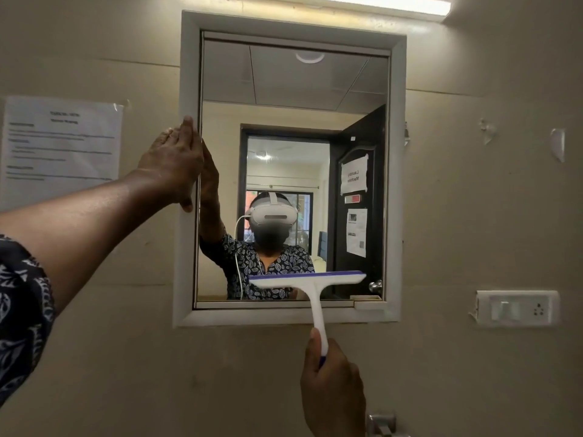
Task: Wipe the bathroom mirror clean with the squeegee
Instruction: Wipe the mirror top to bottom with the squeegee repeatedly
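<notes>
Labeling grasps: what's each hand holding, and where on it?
Right hand grips the squeegee by its handle's lower end. Left hand holds nothing, flat on mirror frame.

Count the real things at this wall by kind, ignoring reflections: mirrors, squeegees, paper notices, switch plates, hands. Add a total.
mirror: 1
squeegee: 1
paper notice: 1
switch plate: 1
hands: 2, left hand and right hand
total: 6

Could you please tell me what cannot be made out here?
Head view:
- squeegee handle end: hidden in the right hand.
- paper notice, left wall: text too blurred to read.
- metal fitting: cut off by the bottom edge.
- blade contact with the mirror: cannot tell head-on.
</notes>
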Motion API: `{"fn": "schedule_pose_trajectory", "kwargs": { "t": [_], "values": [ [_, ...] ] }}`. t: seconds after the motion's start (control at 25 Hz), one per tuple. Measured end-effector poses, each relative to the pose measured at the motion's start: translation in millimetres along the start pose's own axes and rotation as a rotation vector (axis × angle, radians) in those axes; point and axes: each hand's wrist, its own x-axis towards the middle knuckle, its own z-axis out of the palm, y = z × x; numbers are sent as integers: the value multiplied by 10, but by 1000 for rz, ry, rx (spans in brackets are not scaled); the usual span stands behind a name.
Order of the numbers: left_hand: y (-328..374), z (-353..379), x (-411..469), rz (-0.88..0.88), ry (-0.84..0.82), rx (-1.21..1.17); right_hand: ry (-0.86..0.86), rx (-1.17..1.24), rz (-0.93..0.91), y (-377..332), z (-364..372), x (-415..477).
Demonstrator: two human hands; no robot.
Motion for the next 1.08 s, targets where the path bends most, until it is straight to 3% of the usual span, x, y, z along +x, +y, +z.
{"fn": "schedule_pose_trajectory", "kwargs": {
  "t": [0.6,0.72,0.92,1.08],
  "values": [
    [-6,-38,-30,-6,2,-25,-115,-157,147,-244,-262,-54],
    [10,-32,-36,-7,2,-16,-152,-51,154,-457,-402,-13],
    [2,15,-17,-12,38,-48,-43,226,-188,-1553,-793,714],
    [-41,56,2,-9,52,-74,160,219,-372,-2583,-865,1480]
  ]
}}
